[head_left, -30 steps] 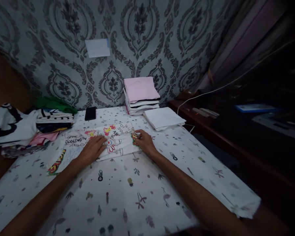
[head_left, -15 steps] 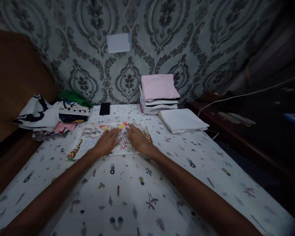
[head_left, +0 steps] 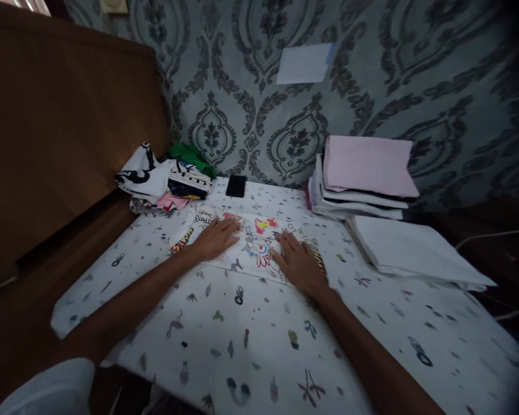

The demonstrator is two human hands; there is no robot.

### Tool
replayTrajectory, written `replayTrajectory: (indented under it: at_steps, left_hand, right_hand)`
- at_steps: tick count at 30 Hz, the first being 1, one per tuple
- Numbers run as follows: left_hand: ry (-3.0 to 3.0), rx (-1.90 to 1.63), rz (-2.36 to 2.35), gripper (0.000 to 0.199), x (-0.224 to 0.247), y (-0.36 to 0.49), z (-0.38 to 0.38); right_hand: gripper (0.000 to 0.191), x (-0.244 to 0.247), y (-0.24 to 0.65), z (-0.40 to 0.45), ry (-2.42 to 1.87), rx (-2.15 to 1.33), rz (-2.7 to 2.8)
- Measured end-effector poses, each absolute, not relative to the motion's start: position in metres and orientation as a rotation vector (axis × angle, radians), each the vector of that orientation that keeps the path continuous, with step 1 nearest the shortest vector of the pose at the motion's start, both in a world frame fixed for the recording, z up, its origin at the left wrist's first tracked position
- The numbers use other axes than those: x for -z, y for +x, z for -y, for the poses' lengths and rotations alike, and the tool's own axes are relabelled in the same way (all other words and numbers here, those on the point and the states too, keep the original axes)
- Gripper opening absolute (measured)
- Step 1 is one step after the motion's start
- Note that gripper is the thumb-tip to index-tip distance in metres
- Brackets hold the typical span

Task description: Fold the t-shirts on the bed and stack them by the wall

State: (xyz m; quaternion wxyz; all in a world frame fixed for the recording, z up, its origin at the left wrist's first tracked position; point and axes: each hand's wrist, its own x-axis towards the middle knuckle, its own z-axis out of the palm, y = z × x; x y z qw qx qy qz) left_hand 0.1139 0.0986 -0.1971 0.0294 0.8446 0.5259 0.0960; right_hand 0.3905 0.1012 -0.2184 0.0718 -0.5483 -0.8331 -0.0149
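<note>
A white garment with colourful print and lettering [head_left: 262, 248] lies folded into a long flat band on the patterned sheet. My left hand [head_left: 216, 237] rests flat on its left part, fingers stretched out. On its right part lies my right hand [head_left: 300, 262], palm down with the fingers spread. The middle of the print shows between the two hands. Neither hand grips the cloth.
A heap of folded clothes [head_left: 155, 178] sits at the back left, beside a black phone [head_left: 236, 186]. At the back right stands a folded stack topped with pink cloth [head_left: 367, 164]. White folded cloth [head_left: 415, 248] lies in front of it. A brown wooden panel [head_left: 69, 115] borders the left.
The view has turned left, so everything appears further right. My hands have moved apart on the garment, my left hand towards its left end and my right hand towards its right end.
</note>
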Motion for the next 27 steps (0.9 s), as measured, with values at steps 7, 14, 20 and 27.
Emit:
replayTrajectory:
  at_steps: [7,14,20,27]
  left_hand:
    - [2.601,-0.439,-1.949,0.039,0.177,0.039,-0.084]
    - [2.145,-0.69,-1.895,0.03,0.158,-0.011,-0.055]
    - [2.422,-0.635,-1.88,0.032,0.18,0.008,-0.023]
    - [2.073,-0.483,-2.292,0.035,0.172,0.016,-0.05]
  right_hand:
    - [0.064,0.222,0.392,-0.102,-1.637,0.021,2.487]
    - [0.064,0.222,0.391,-0.102,-1.637,-0.005,2.475]
    - [0.065,0.219,0.391,-0.101,-1.629,-0.018,2.491]
    - [0.056,0.216,0.4,-0.102,-1.64,0.037,2.261]
